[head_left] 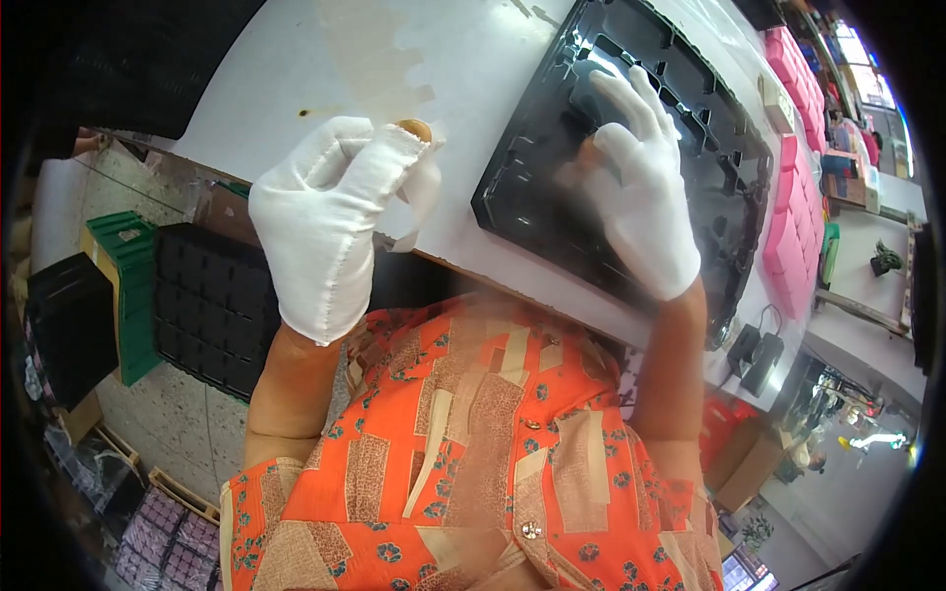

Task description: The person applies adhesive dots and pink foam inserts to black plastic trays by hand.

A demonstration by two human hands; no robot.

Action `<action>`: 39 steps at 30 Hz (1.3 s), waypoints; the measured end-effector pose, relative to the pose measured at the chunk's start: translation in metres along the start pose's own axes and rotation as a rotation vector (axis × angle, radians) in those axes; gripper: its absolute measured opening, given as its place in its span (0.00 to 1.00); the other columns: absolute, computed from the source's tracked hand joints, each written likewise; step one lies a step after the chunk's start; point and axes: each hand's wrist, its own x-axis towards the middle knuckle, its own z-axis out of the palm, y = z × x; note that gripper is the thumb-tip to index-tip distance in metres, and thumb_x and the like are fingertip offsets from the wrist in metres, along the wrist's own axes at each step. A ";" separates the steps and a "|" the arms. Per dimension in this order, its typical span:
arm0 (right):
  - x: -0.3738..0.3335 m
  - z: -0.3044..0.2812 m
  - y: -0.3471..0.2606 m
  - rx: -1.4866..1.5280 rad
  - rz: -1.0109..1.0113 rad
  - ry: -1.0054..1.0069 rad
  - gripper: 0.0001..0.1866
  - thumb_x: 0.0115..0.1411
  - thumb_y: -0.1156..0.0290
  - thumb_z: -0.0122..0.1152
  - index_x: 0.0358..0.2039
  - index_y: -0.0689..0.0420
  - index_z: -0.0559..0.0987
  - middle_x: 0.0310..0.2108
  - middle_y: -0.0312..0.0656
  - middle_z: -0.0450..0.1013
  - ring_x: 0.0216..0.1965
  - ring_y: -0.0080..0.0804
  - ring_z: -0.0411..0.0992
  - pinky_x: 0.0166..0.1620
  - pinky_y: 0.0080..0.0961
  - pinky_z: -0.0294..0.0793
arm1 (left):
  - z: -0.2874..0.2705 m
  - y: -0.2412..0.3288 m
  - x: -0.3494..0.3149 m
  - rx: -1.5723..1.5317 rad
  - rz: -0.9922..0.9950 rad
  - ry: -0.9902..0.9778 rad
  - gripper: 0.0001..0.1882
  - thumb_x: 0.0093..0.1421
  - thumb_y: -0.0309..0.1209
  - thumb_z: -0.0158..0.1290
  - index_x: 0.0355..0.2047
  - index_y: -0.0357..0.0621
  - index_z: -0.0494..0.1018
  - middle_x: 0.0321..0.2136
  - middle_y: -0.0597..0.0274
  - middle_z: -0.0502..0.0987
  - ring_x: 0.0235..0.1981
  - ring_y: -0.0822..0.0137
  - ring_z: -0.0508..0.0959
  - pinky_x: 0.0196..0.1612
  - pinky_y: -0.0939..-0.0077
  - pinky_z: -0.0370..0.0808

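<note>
My left hand (325, 217), in a white glove with the thumb tip bare, is raised over the table's near edge. Its fingers are closed in a pinch. From the pinch a thin whitish, see-through strip (422, 197) hangs in a curl. My right hand (645, 202), gloved in the same way, hovers above a black plastic tray (532, 167). Its fingers are stretched out and somewhat apart, and I see nothing between them. The tray is shiny, with moulded compartments, and lies at an angle on the white table (286, 74). The right hand covers part of it.
Pink moulded trays (796, 231) stand along the table's right side, near small black devices (757, 360) with a cable. Another black sheet (163, 59) lies at the far left. Below on the floor are a green crate (123, 295) and a black compartment tray (212, 305).
</note>
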 end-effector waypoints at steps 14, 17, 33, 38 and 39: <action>-0.005 0.009 -0.008 -0.138 0.167 0.141 0.14 0.41 0.68 0.79 0.21 0.58 0.79 0.60 0.48 0.71 0.69 0.55 0.59 0.66 0.55 0.56 | -0.001 0.001 -0.002 -0.031 -0.004 -0.053 0.06 0.63 0.26 0.61 0.30 0.34 0.79 0.22 0.67 0.78 0.21 0.82 0.72 0.23 0.85 0.67; 0.000 0.008 -0.003 -0.152 0.176 0.160 0.15 0.42 0.67 0.80 0.21 0.59 0.79 0.61 0.50 0.71 0.68 0.55 0.60 0.65 0.50 0.57 | -0.005 -0.003 -0.001 0.007 0.061 -0.039 0.06 0.63 0.25 0.61 0.30 0.34 0.79 0.22 0.67 0.78 0.21 0.82 0.72 0.23 0.85 0.67; 0.007 -0.018 -0.070 0.870 0.580 0.141 0.12 0.57 0.75 0.71 0.42 0.63 0.83 0.37 0.38 0.80 0.36 0.21 0.77 0.43 0.20 0.76 | 0.010 -0.005 -0.007 -0.027 0.001 -0.118 0.05 0.62 0.23 0.60 0.38 0.34 0.82 0.28 0.69 0.81 0.28 0.84 0.75 0.31 0.87 0.72; 0.016 -0.015 -0.092 1.010 0.561 0.069 0.16 0.57 0.75 0.69 0.46 0.63 0.83 0.38 0.40 0.81 0.36 0.21 0.77 0.41 0.20 0.76 | 0.014 0.006 -0.010 0.038 -0.048 -0.186 0.07 0.63 0.23 0.60 0.41 0.33 0.81 0.30 0.67 0.82 0.30 0.83 0.77 0.33 0.86 0.74; 0.017 -0.014 -0.093 0.974 0.561 0.075 0.15 0.57 0.76 0.69 0.45 0.64 0.83 0.38 0.40 0.81 0.35 0.21 0.77 0.41 0.19 0.76 | 0.015 0.007 -0.011 0.031 -0.087 -0.211 0.08 0.63 0.23 0.60 0.41 0.32 0.81 0.31 0.66 0.83 0.31 0.82 0.77 0.33 0.86 0.74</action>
